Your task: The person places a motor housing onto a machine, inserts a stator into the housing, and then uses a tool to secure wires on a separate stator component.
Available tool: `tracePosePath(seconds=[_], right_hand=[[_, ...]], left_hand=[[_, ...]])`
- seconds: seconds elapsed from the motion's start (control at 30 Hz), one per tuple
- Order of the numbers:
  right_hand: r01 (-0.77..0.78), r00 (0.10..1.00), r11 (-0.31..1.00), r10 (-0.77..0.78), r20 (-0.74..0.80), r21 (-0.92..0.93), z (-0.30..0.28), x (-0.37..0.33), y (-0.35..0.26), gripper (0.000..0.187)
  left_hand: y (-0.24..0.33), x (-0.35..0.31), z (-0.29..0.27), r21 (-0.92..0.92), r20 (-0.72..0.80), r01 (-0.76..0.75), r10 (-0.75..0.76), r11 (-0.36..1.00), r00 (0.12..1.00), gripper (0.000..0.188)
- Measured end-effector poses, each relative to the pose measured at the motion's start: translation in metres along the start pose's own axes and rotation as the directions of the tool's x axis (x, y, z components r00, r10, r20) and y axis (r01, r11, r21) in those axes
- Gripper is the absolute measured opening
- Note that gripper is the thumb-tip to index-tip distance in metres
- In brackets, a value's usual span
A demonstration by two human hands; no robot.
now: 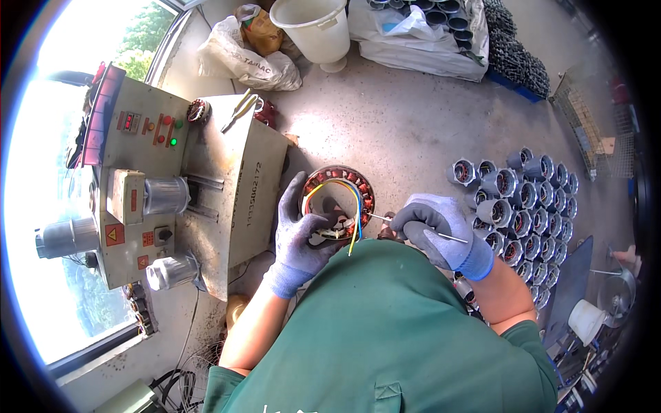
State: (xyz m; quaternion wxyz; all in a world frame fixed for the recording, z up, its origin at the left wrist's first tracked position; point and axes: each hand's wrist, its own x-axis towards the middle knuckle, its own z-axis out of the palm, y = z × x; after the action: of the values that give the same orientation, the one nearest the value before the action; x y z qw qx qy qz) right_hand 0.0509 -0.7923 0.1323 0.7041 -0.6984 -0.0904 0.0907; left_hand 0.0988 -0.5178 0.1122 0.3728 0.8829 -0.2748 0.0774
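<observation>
A ring-shaped motor stator (368, 193) with red-brown copper windings stands in front of my green-clad torso. Yellow, blue and red lead wires (339, 181) arch across its opening, and their ends hang at the near side. My left hand (296, 237), in a grey-and-lilac work glove, grips the stator by its left and near edge, fingers curled. My right hand (441, 230), gloved alike, is closed around a thin metal rod (451, 238). The rod's tip reaches the right side of the windings. What supports the stator underneath is hidden.
At left stands a machine with a control panel (153, 127) and a metal bench (237, 193); pliers (241, 111) lie on top. Several motor housings (530, 196) cover the floor at right. Behind are a white bucket (317, 31), sacks (241, 58) and a wrapped stack of cylinders (420, 48).
</observation>
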Motion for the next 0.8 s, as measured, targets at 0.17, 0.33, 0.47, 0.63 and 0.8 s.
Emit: tracePosePath(seconds=[0.17,0.33,0.47,0.63,0.8], right_hand=[[0.146,0.989,0.952,-0.132,0.068,-0.269,0.004,0.004,-0.003,0.013],[0.211,0.978,0.919,-0.196,0.079,-0.332,0.006,0.004,0.0,0.012],[0.222,0.974,0.884,-0.186,0.125,-0.411,0.01,0.006,0.005,0.015],[0.292,0.957,0.824,-0.247,0.155,-0.486,0.012,0.008,0.01,0.017],[0.299,0.954,0.882,-0.289,0.084,-0.364,0.001,-0.005,-0.01,0.013]], left_hand=[[0.005,0.0,-0.002,0.003,0.017,-0.017,0.017,1.0,1.0,0.041],[0.008,0.0,-0.001,-0.022,0.015,0.024,-0.024,0.999,1.0,0.04],[0.009,0.0,-0.004,-0.017,0.036,-0.029,0.03,0.999,0.999,0.039],[0.005,0.006,-0.001,0.003,0.118,-0.083,0.082,0.997,0.99,0.038],[0.005,0.008,0.0,0.033,0.08,-0.11,0.107,0.993,0.991,0.032]])
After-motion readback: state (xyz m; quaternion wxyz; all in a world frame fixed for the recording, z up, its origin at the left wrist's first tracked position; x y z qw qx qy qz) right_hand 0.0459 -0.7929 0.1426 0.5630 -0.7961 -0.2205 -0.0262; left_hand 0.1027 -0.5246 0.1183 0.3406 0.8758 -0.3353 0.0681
